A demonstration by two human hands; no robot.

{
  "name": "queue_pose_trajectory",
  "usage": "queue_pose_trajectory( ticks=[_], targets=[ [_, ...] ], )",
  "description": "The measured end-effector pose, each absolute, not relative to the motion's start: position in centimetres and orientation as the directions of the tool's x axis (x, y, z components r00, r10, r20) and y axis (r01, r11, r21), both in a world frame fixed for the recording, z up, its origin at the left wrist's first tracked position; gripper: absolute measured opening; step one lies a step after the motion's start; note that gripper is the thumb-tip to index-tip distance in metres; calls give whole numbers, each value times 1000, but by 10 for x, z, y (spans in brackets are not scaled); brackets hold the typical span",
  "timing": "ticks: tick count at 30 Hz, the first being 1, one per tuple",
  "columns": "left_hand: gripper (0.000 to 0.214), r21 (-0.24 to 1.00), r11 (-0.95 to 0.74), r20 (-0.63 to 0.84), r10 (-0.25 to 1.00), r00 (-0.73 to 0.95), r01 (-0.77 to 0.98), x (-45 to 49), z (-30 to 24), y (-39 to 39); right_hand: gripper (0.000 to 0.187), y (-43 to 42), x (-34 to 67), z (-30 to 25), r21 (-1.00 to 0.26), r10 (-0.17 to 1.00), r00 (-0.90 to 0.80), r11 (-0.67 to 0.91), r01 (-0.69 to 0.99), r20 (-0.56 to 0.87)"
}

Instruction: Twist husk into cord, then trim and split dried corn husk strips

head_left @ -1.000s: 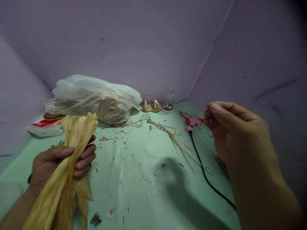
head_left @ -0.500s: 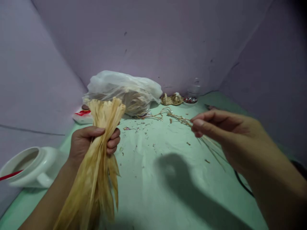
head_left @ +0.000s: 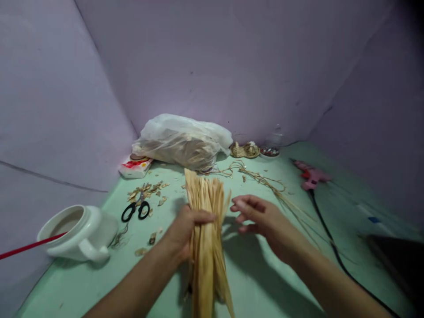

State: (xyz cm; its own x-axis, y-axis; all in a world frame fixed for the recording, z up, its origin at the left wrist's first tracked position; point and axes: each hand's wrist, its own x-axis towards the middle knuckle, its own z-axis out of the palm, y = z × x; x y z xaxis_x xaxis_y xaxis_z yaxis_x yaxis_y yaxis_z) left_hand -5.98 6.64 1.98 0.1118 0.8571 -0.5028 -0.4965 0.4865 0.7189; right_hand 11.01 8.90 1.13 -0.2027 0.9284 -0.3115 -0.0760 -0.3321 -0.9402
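Observation:
My left hand (head_left: 185,232) is wrapped around a bundle of dried, straw-coloured husk strips (head_left: 205,229), held upright above the green table (head_left: 265,282). Just to the right of the bundle, my right hand (head_left: 256,216) hovers with its fingers loosely curled toward the strips. Whether it touches them or holds a strand I cannot make out.
Black-handled scissors (head_left: 135,210) lie among husk scraps at the left, beside a white jug (head_left: 76,232). A plastic bag of husks (head_left: 182,143) sits at the back by the purple wall. Loose straw strands (head_left: 265,181) and a pink glue gun (head_left: 311,176) with a black cord lie to the right.
The view has swung left and down, so scissors and jug now show. My left hand has brought the bundle to the middle. My right hand has come in from the right, close to it.

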Motion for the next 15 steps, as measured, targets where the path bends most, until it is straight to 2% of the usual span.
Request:
queue_pose_trajectory(
  ticks=[3,6,10,15],
  targets=[
    [34,719,491,-465,866,186,-492,-39,-8,64,35,88,99,-10,-911,888,-284,-401,-98,-360],
    [34,728,481,-439,874,206,-488,-41,-12,63,36,87,95,-22,-894,871,-328,-427,-136,-366],
    [29,714,514,-485,853,194,-475,-50,-10,66,34,87,97,-26,-861,866,-344,-454,-231,-364],
    [40,649,559,-525,820,228,-516,-53,-9,68,33,89,97,-24,-841,866,-356,-459,-286,-352]
  ],
)
